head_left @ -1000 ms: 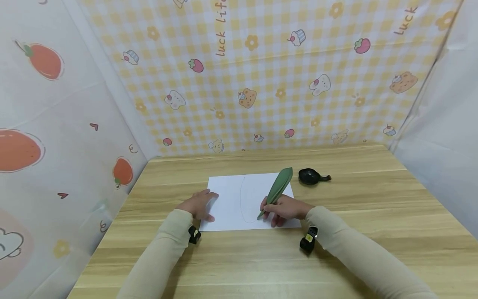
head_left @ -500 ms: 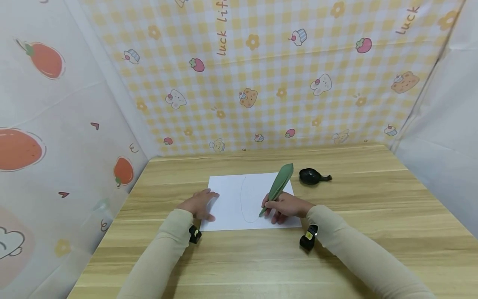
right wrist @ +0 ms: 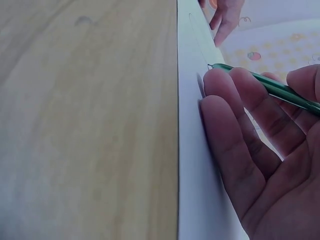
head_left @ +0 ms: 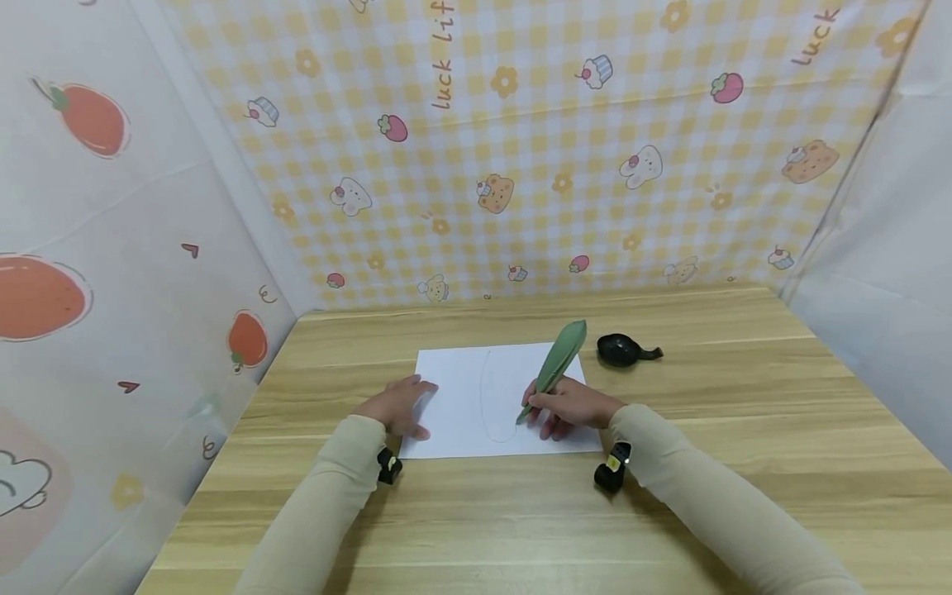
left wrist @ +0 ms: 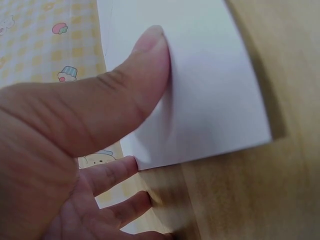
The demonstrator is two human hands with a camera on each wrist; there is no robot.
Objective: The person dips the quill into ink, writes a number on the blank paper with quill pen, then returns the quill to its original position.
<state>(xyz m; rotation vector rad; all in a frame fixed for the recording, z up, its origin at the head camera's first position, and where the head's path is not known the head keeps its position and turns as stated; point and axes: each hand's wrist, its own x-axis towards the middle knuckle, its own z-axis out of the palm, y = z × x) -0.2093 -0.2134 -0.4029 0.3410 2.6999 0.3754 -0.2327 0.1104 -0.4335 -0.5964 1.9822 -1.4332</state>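
A white sheet of paper (head_left: 454, 413) lies on the wooden table, bearing a thin U-shaped line that runs down its middle and curves right. My right hand (head_left: 573, 405) pinches a green pen (head_left: 561, 355) with a broad leaf-shaped top, its tip at the right end of the line. In the right wrist view, the pen's slim shaft (right wrist: 280, 90) passes between thumb and fingers, while the lower fingers rest along the paper. My left hand (head_left: 397, 407) is spread over the sheet's left edge; its thumb (left wrist: 145, 75) presses on the paper in the left wrist view.
Right of the paper's far corner lies a glossy black object (head_left: 621, 350), rounded with a short stem. A yellow checked cloth (head_left: 535, 165) hangs behind the table (head_left: 491, 521), and pale printed cloth (head_left: 149, 289) covers the left side.
The pen tip has moved slightly up and to the right, and the drawn line has lengthened at its right end. The left hand has stayed in place on the paper.
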